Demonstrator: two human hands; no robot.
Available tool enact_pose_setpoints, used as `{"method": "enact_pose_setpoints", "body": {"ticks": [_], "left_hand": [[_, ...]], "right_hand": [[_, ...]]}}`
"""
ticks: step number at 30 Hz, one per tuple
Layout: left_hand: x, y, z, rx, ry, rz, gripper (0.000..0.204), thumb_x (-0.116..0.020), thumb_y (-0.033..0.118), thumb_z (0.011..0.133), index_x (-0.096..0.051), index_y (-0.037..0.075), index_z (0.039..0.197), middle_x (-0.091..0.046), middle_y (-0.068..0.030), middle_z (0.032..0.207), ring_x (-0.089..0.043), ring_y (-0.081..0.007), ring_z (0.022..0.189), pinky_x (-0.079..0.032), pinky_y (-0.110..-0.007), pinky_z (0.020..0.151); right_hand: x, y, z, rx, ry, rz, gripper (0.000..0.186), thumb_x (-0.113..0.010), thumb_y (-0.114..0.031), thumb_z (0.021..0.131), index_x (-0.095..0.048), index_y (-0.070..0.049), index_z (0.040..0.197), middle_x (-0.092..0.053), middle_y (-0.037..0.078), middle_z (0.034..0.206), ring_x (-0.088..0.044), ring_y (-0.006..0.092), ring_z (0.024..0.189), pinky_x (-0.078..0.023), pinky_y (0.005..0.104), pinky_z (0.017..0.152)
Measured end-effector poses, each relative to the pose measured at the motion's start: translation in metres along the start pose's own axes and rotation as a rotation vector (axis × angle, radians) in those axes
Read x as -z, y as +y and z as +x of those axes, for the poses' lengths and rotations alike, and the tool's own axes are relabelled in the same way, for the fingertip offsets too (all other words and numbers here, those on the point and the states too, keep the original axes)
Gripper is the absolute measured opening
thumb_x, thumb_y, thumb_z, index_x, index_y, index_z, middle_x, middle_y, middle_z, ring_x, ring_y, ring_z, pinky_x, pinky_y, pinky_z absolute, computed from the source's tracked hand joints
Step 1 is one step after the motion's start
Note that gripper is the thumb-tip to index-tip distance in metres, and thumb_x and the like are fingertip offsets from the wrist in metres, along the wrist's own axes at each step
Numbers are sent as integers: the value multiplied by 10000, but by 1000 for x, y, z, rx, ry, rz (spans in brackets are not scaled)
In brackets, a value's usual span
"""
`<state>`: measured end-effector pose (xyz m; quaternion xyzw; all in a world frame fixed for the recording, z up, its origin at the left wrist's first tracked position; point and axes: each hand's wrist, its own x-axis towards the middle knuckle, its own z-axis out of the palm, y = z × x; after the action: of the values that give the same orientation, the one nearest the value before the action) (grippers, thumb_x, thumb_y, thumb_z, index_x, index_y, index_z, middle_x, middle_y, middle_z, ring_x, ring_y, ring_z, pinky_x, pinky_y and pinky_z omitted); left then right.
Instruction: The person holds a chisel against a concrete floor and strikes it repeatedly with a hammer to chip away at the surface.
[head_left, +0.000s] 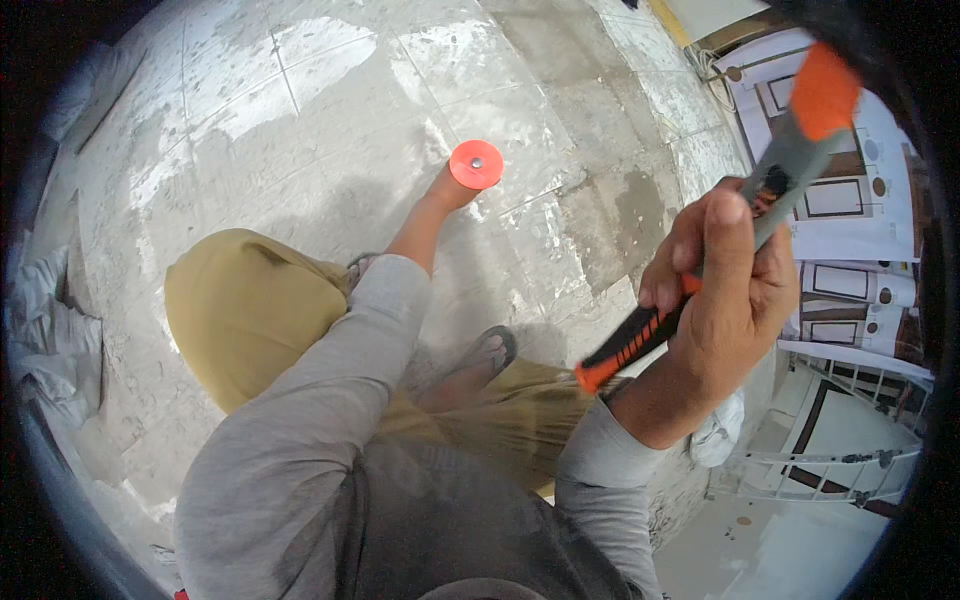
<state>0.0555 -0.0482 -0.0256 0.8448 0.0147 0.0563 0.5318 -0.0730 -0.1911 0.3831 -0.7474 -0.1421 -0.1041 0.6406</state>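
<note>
In my right hand, raised at the right, is a hammer held tilted up to the right. Its handle is black and orange, its shaft grey with an orange section, and its dark head is mostly lost at the rim of the view. My left hand reaches down over the floor, closed on an upright chisel. From above only the chisel's round orange hand guard and metal struck end show. The guard hides most of my left fingers, and the blade is out of sight.
Tiled floor spreads around me, with white residue and darker damp-looking patches. Printed sheets hang at the right, with a metal ladder below them. Crumpled grey sheeting lies at the left. My sandalled foot is near the chisel.
</note>
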Motion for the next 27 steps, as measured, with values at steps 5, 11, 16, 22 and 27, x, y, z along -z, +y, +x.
{"method": "enact_pose_setpoints", "body": {"ticks": [5,11,16,22,27], "left_hand": [[15,-10,-2,-126,15,73,317,-625,216,846,-574,57,1116,-636,-107,1114,-601,-224,1043,-478,-335,868],[8,56,-19,-232,-156,-597,346,-707,113,771,-589,65,1092,-630,-63,1110,-598,-182,1019,-465,-324,905],[12,4,-5,-190,122,-244,346,-735,234,787,-607,63,1060,-635,-69,1032,-586,-201,977,-458,-347,879],[15,11,-7,-5,62,-105,281,-615,216,847,-590,76,1090,-599,-119,1153,-547,-270,1096,-444,-368,938],[5,5,-9,-81,93,-147,303,-624,224,839,-584,72,1099,-616,-120,1126,-576,-255,1060,-461,-355,912]], "right_hand": [[-26,92,-17,58,-59,-426,139,-572,-155,904,-535,-22,917,-559,94,655,-549,176,575,-451,326,531],[7,194,-76,-707,-423,-564,320,-558,-228,886,-531,88,934,-579,222,672,-614,350,629,-482,442,575],[1,155,-78,-813,-317,-305,270,-565,-223,902,-541,46,913,-518,55,595,-491,122,425,-405,296,361],[12,97,-57,-671,-198,-215,202,-576,-190,908,-540,8,890,-495,5,566,-467,95,428,-370,262,379],[3,22,-22,-347,-77,-108,170,-586,-186,912,-548,-23,882,-485,-14,572,-428,59,425,-324,229,377]]}}
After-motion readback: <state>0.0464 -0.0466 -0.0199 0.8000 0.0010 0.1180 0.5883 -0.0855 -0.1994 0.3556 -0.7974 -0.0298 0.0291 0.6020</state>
